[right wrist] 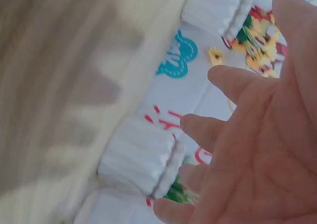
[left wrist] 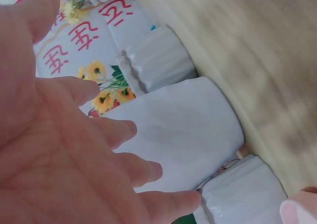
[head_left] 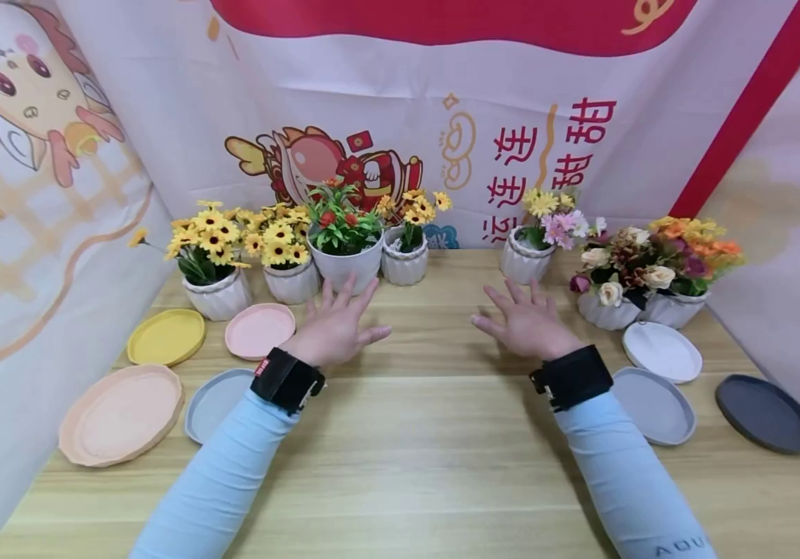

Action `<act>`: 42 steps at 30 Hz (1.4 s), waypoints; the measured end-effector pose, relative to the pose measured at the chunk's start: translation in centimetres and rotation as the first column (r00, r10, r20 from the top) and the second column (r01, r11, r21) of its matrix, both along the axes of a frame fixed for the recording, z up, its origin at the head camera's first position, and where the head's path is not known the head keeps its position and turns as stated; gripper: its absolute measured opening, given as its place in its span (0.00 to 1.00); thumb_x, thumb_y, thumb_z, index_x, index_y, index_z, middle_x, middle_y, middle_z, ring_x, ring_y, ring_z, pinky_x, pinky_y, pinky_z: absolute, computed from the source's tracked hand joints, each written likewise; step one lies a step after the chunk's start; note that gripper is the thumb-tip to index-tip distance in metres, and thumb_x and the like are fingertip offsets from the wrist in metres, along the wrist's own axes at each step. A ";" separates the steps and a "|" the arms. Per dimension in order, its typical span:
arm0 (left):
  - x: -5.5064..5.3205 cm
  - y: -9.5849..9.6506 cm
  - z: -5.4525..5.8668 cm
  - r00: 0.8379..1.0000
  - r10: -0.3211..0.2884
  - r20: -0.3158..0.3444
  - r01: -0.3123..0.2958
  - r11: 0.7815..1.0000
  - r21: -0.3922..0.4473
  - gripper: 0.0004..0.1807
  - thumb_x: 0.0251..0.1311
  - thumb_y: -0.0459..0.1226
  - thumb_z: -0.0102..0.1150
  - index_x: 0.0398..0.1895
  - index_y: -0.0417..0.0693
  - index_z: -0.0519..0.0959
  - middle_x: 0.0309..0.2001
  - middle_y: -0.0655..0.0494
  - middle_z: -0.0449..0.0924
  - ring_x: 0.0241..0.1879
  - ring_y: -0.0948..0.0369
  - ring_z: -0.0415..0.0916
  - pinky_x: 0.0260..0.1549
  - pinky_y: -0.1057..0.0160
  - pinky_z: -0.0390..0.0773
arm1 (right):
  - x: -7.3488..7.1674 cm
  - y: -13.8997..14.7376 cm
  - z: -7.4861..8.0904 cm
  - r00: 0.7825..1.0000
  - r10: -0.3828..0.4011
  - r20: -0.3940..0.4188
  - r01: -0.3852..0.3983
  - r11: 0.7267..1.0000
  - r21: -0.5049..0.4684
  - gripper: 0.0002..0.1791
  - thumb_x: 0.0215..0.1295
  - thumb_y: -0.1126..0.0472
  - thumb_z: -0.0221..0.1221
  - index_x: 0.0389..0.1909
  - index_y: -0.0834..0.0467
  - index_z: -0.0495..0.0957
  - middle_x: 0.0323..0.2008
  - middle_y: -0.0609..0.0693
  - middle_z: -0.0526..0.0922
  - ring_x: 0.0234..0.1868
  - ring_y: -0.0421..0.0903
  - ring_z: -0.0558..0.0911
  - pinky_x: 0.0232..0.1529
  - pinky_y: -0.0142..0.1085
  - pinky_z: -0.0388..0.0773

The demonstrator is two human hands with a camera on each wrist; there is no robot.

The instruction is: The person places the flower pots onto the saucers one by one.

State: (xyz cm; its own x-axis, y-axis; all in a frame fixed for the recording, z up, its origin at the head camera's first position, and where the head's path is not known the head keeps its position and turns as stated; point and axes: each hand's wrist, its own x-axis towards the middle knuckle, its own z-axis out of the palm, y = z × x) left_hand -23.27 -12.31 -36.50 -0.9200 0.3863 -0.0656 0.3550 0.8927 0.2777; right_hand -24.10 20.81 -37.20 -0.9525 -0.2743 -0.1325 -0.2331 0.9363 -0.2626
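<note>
My left hand (head_left: 333, 330) is spread over the wooden table, palm down, holding nothing. Its fingertips overlap the base of a plain white pot with red flowers (head_left: 346, 248) in the head view. My right hand (head_left: 534, 322), also spread and holding nothing, is nearest a small white pot of yellow and pink flowers (head_left: 527, 260). In the left wrist view the smooth white pot (left wrist: 178, 130) stands beyond the fingers, between two ribbed pots. A ribbed white pot (right wrist: 141, 157) lies past the fingers in the right wrist view.
Left of the hands are yellow (head_left: 165, 338), pink (head_left: 260, 330), peach (head_left: 120, 415) and blue-grey saucers (head_left: 214, 404). White (head_left: 661, 352), grey (head_left: 654, 407) and dark saucers (head_left: 766, 413) lie at right. Several potted flowers (head_left: 214, 299) line the back, before a printed cloth (head_left: 386, 85).
</note>
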 end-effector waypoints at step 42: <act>1.0 2.6 0.1 0.968 -0.247 0.043 0.232 0.950 0.211 0.16 0.71 0.43 0.56 0.53 0.44 0.82 0.41 0.54 0.84 0.41 0.60 0.80 0.44 0.57 0.79 | 12.7 20.7 -1.1 0.934 -0.346 0.088 0.342 0.938 0.065 0.19 0.67 0.56 0.60 0.44 0.71 0.81 0.23 0.52 0.81 0.24 0.47 0.75 0.23 0.39 0.69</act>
